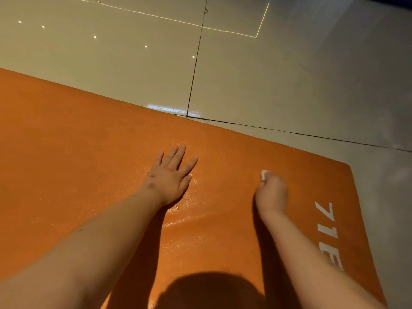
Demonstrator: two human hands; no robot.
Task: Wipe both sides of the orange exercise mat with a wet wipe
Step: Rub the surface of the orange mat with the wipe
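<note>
Orange exercise mat laid flat on a glossy tiled floor, its rounded corner at right. Right hand curls around a small white wet wipe, which protrudes past the knuckles and is pressed to the mat. Left hand lies flat beside it, fingers straight and spread. The finely textured surface between the hands glistens wet. White lettering is printed near the mat's right edge.

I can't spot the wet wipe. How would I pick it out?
Find the orange mat on the tiled floor, then its end with white lettering. Beside that, the right hand curls around a small white wad: the wet wipe. The left hand lies flat and empty.
</note>
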